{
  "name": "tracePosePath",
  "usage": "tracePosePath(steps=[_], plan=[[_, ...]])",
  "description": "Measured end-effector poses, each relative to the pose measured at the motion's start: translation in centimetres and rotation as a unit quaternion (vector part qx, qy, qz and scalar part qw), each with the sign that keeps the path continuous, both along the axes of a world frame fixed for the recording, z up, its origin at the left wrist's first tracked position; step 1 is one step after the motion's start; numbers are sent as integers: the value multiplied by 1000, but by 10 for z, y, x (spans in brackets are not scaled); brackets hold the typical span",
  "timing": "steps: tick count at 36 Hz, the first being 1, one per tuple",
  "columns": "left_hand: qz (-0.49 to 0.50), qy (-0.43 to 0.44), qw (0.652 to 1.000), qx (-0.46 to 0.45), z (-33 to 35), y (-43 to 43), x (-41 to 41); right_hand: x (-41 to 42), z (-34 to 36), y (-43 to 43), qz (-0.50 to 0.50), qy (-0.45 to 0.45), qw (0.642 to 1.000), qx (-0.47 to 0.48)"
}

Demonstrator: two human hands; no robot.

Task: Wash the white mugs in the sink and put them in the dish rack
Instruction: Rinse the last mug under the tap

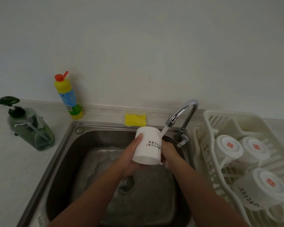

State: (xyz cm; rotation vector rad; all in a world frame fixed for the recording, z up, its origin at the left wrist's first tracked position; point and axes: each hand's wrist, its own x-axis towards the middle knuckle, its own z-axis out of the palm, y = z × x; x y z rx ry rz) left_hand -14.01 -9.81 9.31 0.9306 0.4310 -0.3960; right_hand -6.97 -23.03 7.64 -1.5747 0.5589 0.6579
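Note:
A white mug (147, 145) with small printed characters is held over the steel sink (62, 154), its mouth tipped toward me. My left hand (131, 154) grips its left side and underside. My right hand (168, 153) presses against its right side, wet. Water runs from the chrome faucet (183, 115) onto the mug's upper right edge. Three white mugs lie upside down in the cream dish rack (208, 122) on the right: one at the back left (228, 148), one behind it to the right (254, 149), one nearer me (266, 185).
A yellow sponge (135, 120) lies on the sink's back ledge. A yellow bottle with a red cap (68, 97) stands by the wall. A green pump soap bottle (29, 126) sits on the left counter. The drain (126, 184) is in the wet basin's middle.

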Motion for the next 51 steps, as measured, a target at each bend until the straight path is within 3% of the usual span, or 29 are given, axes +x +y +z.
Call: tracePosePath(steps=[6,9,11,16,21,26,31,35,38,46,51], plan=[[73,-35,986,143,-7,-20,15,2,-7,-2,-77,11,997,22],[82,-58,963,250,-9,-22,15,9,-14,-1,-144,27,988,48],[76,-81,940,322,-14,-23,14,11,-9,4,-142,39,988,51],[84,-109,909,393,-21,-31,10,8,-1,11,-139,33,989,46],[64,-104,918,376,-16,-34,10,5,-2,9,-171,34,982,66],[88,-71,947,301,-10,-15,9,3,-12,-2,-182,64,970,149],[64,38,975,208,-15,-7,15,1,-14,-6,-165,70,974,137],[24,48,990,133,-13,-12,16,-2,-21,1,-158,74,975,135],[69,20,986,153,-17,-17,18,1,-17,2,-173,77,976,103],[74,-26,931,356,-19,-24,20,0,-1,6,-174,40,978,110],[66,-40,940,333,-7,-10,17,2,-1,-9,-158,35,976,143]])
